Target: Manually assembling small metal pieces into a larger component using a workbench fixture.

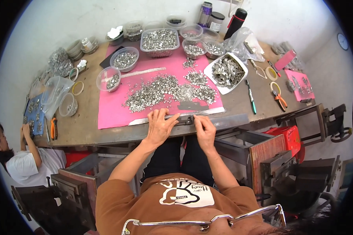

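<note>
At the near edge of the bench, a dark narrow metal bar [185, 120] lies between my hands. My left hand [160, 124] grips its left end, fingers curled over it and thumb pointing right along it. My right hand [205, 131] is closed in a pinch at its right end; whatever sits between the fingertips is too small to make out. Just beyond, dark flat strips [192, 106] lie beside a patch of fine silvery pieces [185, 92]. A wide heap of small shiny metal parts [157, 91] spreads over the pink mat [108, 102].
Clear tubs of metal parts [159, 42] line the far side. Right of the mat are a white square dish [212, 72], a toothbrush [253, 106] and orange-handled pliers [281, 102]. More orange-handled pliers [53, 128] lie left. Another person [31, 162] works at the far left.
</note>
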Demonstrator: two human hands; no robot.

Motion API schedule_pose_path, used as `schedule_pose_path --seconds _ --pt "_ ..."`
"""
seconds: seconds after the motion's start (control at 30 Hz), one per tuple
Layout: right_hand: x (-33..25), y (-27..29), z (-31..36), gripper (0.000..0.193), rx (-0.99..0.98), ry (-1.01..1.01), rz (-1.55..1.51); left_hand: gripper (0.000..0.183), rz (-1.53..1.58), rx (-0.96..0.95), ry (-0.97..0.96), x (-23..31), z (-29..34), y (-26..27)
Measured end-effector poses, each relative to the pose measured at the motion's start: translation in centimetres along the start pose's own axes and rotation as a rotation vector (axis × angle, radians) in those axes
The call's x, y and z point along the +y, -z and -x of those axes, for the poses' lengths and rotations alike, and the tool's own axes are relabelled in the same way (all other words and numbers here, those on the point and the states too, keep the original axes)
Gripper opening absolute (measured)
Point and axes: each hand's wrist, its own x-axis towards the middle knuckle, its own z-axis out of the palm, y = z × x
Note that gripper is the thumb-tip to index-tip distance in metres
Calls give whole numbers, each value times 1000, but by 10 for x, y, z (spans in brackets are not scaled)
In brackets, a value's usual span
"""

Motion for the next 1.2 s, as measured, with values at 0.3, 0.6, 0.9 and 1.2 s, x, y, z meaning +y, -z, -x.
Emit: schedule_pose_path --seconds 0.3,0.6,0.9,1.2 --pt "5 3 41 22 -35 295 144 25 130 93 24 14 24 -9" --pt "5 -10 61 62 -98 417 319 36 117 165 97 20 20 -22" --pt "21 14 -124 17 -132 421 358 35 31 2 92 16 15 -2" --pt "102 -54 -238 17 -103 342 830 21 62 45 35 -41 -50 10"
